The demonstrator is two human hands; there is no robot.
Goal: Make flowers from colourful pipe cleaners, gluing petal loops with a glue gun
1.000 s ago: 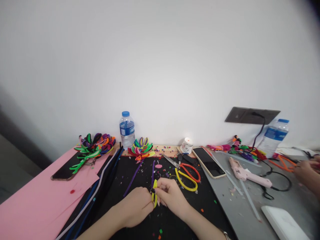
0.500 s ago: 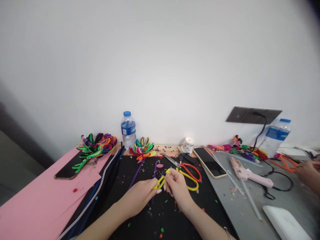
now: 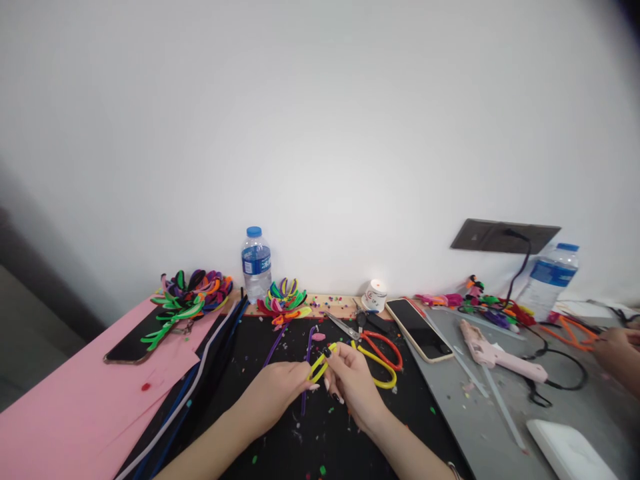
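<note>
My left hand [image 3: 276, 390] and my right hand [image 3: 353, 381] meet over the black mat [image 3: 320, 427], both pinched on a yellow pipe cleaner loop [image 3: 320, 365]. The left fingers hold its lower end, the right fingertips its upper end. A purple pipe cleaner [image 3: 305, 353] lies on the mat just behind the hands. Scissors with red and yellow handles [image 3: 376, 352] lie right of my right hand.
Finished pipe cleaner flowers [image 3: 284, 301] [image 3: 193, 297] and a water bottle [image 3: 256, 262] stand by the wall. A phone [image 3: 419, 319], pink glue gun [image 3: 500, 353] and second bottle [image 3: 550, 277] lie right. Pink paper [image 3: 75, 400] and another phone [image 3: 131, 343] lie left. Another person's hand [image 3: 617, 343] works at far right.
Both hands moved slightly away from me with the yellow loop. The loop went from upright between the fingers to a slanted, opened-out oval.
</note>
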